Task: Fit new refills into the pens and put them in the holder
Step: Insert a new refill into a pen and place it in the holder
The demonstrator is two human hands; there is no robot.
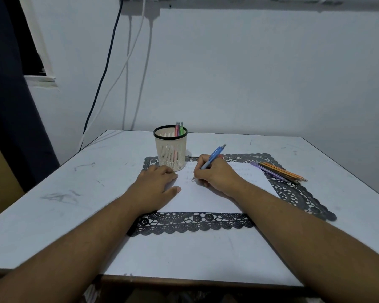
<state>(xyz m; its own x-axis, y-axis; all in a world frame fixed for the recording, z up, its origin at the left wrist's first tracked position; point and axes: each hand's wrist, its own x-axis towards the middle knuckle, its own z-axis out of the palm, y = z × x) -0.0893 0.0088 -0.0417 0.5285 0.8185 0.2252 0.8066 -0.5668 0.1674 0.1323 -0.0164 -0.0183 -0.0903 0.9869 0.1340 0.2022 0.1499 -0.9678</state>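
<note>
Blue pen [212, 157] – gripped by right hand [217, 176], tip on paper [206, 200]

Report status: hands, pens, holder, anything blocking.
Right hand grips blue pen, tip on paper. Left hand flat on the paper. Holder has pens; more pens lie right. Nothing blocking.

Single view: head-worn wide-angle camera, facing forward and down from the near edge of the table [53, 215]. Close over both forearms. Wall [249, 73] fills the upper frame beyond.
</note>
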